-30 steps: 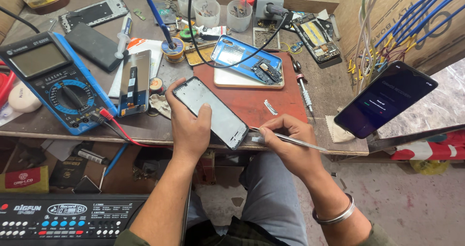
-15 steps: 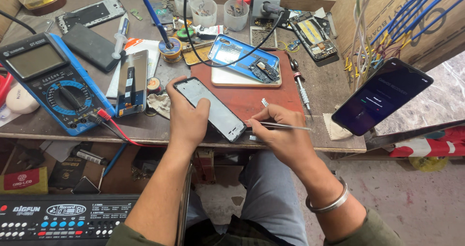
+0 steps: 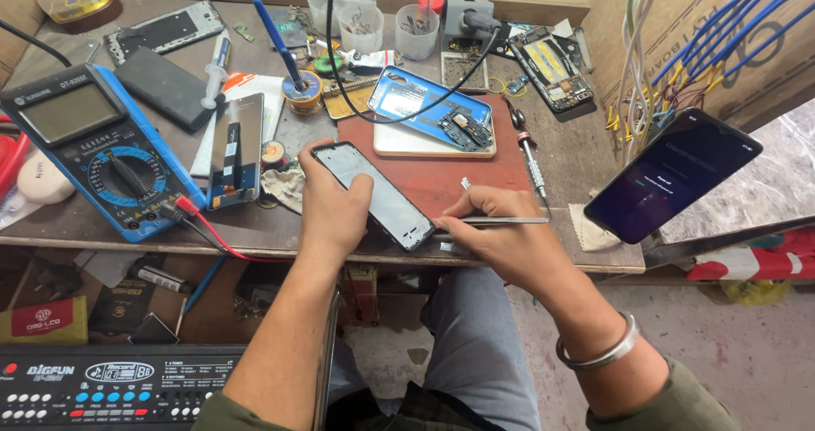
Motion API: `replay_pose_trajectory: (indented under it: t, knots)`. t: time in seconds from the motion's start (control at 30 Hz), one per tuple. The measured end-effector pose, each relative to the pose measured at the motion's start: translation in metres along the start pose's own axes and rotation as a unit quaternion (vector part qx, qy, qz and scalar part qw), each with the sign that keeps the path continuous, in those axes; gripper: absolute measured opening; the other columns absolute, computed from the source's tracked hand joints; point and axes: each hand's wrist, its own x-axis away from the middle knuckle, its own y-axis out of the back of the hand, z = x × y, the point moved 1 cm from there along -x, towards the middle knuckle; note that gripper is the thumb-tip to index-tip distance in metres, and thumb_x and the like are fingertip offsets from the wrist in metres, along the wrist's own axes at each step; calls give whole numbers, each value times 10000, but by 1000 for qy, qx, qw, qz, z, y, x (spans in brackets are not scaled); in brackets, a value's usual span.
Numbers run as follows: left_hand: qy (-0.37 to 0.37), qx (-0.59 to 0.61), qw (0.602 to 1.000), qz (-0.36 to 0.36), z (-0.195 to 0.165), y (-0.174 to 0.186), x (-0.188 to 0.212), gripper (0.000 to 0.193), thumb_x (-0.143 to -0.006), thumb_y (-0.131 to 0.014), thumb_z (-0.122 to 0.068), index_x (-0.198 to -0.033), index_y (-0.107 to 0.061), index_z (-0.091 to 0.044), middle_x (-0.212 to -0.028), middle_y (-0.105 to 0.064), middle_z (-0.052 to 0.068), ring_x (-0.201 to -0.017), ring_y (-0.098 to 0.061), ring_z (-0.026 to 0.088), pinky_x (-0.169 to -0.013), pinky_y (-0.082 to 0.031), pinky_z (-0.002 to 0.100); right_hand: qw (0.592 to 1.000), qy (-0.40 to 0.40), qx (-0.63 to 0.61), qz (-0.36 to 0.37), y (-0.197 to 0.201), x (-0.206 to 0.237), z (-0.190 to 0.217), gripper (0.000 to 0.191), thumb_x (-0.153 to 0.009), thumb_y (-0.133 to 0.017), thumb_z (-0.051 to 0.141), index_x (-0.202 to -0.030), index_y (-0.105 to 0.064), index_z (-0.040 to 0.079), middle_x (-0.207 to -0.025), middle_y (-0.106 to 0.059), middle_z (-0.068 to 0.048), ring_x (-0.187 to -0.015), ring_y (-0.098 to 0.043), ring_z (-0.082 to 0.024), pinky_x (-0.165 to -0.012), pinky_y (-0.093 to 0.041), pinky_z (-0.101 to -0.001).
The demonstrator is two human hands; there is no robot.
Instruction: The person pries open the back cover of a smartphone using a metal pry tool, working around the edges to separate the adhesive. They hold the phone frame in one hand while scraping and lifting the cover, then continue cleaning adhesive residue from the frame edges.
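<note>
Phone frame in left hand, tweezers in right hand

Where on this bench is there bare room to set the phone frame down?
Bare patches: the red mat between the blue phone back and the right hand, and the bench top right of the screwdriver. The back edge around the plastic cups is crowded; the left side holds the multimeter.

At a cluttered worktop, a person's left hand holds a phone frame in a firm grip, tilted above a red mat, while the right hand presses metal tweezers against its lower edge. A blue multimeter lies at left; a lit phone leans at right.
</note>
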Motion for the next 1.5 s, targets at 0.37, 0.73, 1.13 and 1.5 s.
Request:
replay_pose_trajectory:
  t: [0.37, 0.73, 1.13, 1.5]
  knots:
    - [-23, -21, 999, 16, 12, 5, -9, 546, -827, -632, -110, -1308, -393, -15, -1065, -690, 163, -939, -713, 244, -828, -570, 352, 999, 9, -43, 12, -3, 7, -11, 178, -834, -743, 81, -989, -807, 21, -842, -814, -45, -740, -710, -50, -650, -570, -233]
    - [-22, -3, 999, 25, 19, 4, -11, 550, -835, -613, -100, -1323, -378, -3, -1082, -671, 178, -926, -712, 251, -796, -585, 354, 996, 79, -31, -34, -14, 6, -14, 134, -838, -756, 37, -961, -792, 0, -926, -821, -86, -837, -764, -122, -744, -592, -262]
    - [-5, 8, 1000, 25, 10, 0, -9, 550, -849, -621, -77, -1334, -367, -24, -1035, -678, 170, -782, -722, 240, -604, -611, 366, 988, 146, -10, -56, -22, -6, -10, 96, -812, -750, 21, -896, -740, -26, -933, -800, -138, -884, -785, -165, -772, -605, -291]
    - [-12, -5, 1000, 24, 5, 4, -10, 525, -856, -628, -92, -1320, -392, -23, -1021, -703, 189, -759, -738, 226, -549, -630, 341, 990, 130, 59, -12, -12, -11, 0, 98, -786, -762, 93, -833, -752, 8, -837, -789, -118, -758, -788, -184, -664, -580, -297]
